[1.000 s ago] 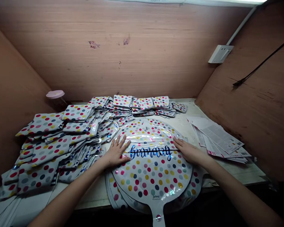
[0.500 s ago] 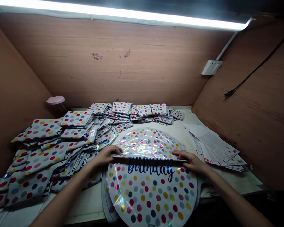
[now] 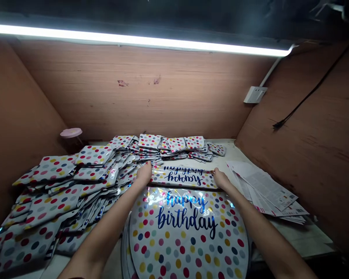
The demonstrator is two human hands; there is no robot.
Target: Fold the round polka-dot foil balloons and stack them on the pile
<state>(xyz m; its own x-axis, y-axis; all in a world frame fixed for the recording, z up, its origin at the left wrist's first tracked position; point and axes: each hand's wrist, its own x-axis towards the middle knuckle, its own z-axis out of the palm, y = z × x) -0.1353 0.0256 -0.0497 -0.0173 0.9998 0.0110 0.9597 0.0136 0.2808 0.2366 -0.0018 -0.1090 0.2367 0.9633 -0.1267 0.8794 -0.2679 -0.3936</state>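
Observation:
A flat foil balloon (image 3: 184, 179), white with coloured dots and blue "happy birthday" lettering, is folded into a narrow strip whose lettering is upside down. My left hand (image 3: 144, 174) is closed on the strip's left end. At its right end my right hand (image 3: 221, 179) grips it too, fingertips partly hidden behind the foil. Below the strip, nearer to me, lies a round flat balloon (image 3: 189, 240) with the same print, lettering upright. More round balloons stick out from under its left edge.
Folded dotted balloon packets (image 3: 55, 209) are heaped at left, with smaller stacks (image 3: 176, 145) along the back. Printed papers (image 3: 267, 190) lie fanned out at right. A pink-lidded jar (image 3: 71, 133) stands back left. A cable (image 3: 314, 89) hangs at the right wall.
Both hands have moved away from me toward the back. The top balloon's near part is folded over, and the full lettering of the balloon beneath now shows. The view has tilted upward slightly.

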